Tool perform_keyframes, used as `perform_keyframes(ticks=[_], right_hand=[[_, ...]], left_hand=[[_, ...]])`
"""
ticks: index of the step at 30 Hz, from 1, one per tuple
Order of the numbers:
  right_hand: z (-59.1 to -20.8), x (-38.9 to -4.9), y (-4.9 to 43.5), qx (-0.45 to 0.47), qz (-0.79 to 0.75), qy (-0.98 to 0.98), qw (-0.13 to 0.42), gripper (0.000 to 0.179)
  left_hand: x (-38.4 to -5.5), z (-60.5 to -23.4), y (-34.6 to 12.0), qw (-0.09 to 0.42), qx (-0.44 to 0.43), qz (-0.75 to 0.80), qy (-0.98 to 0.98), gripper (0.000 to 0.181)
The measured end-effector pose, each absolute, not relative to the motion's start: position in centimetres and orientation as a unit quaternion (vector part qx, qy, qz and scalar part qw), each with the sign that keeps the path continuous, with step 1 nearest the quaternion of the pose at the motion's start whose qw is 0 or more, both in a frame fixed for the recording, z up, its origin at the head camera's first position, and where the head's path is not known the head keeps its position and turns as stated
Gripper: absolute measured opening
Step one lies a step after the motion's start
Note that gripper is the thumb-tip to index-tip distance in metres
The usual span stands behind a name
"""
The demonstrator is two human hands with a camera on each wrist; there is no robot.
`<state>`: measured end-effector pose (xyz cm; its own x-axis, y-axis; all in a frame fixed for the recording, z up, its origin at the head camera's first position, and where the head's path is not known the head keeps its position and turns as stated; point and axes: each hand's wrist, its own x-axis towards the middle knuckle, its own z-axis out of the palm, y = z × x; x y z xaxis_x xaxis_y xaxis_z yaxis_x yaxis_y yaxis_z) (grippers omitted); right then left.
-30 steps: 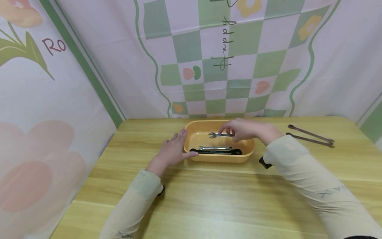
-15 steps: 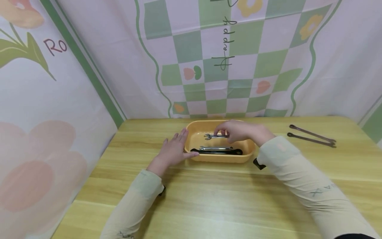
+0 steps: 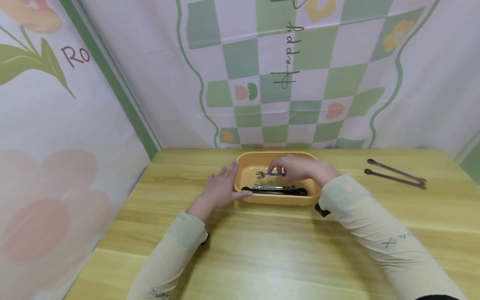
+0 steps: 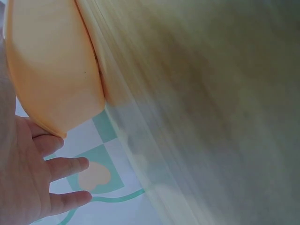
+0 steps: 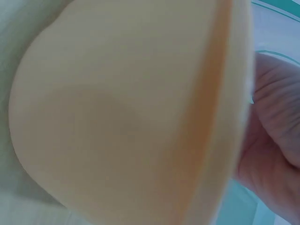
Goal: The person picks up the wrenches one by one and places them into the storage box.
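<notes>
An orange oblong plastic tub [image 3: 277,200] stands on the wooden table. Between fingers and thumb, my right hand [image 3: 300,167] pinches a small silver wrench [image 3: 261,175] by one end, its open jaw pointing left, inside the tub's outline. Below it in the tub lie another silver wrench [image 3: 271,187] and a longer black wrench [image 3: 275,192], along the front wall. My left hand [image 3: 217,191] rests with spread fingers on the tub's left end, thumb over the front rim. The left wrist view shows this hand [image 4: 23,173] at the tub's outside wall [image 4: 51,61]. In the right wrist view the tub's wall hides the fingertips.
Two long dark wrenches [image 3: 396,171] [image 3: 393,178] lie on the table right of the tub, meeting at their right ends. A patterned green and white cloth [image 3: 277,112] hangs directly behind the table [image 3: 262,250], and another hangs at the left.
My right hand has moved left and slightly lower over the tub, carrying the silver wrench. The left hand keeps its place on the tub. The head view has shifted slightly.
</notes>
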<state>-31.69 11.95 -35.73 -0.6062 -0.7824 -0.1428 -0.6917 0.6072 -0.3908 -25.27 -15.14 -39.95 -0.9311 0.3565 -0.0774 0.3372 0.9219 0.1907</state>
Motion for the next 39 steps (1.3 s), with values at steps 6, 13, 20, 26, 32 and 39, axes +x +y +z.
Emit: perform_keyframes(ticks=[6,13,20,26,32,39], right_hand=[[-36.6,-31.7,11.9,-0.416,-0.157,0.884,0.142,0.027],[-37.2,-32.0,11.4,-0.402,-0.159,0.889,0.15,0.043],[-37.4,-32.0,11.0,-0.386,-0.17,0.891,0.168,0.052],[-37.8,-32.2,10.7,-0.378,-0.171,0.893,0.177,0.054],[-38.1,-32.4,10.4,-0.362,-0.176,0.896,0.189,0.054],[-38.8,-32.6,10.0,-0.365,-0.181,0.894,0.187,0.051]], left_hand=[[-25.4,-39.9,-15.0,0.059,0.18,0.081,0.978,0.111],[-25.2,-39.7,-14.9,0.064,0.179,0.082,0.978,0.111],[-25.2,-39.6,-15.0,0.064,0.18,0.083,0.978,0.111],[-25.2,-39.7,-15.0,0.065,0.178,0.084,0.978,0.111],[-25.3,-39.7,-15.0,0.064,0.177,0.08,0.979,0.111],[-25.4,-39.7,-15.1,0.065,0.175,0.08,0.979,0.111]])
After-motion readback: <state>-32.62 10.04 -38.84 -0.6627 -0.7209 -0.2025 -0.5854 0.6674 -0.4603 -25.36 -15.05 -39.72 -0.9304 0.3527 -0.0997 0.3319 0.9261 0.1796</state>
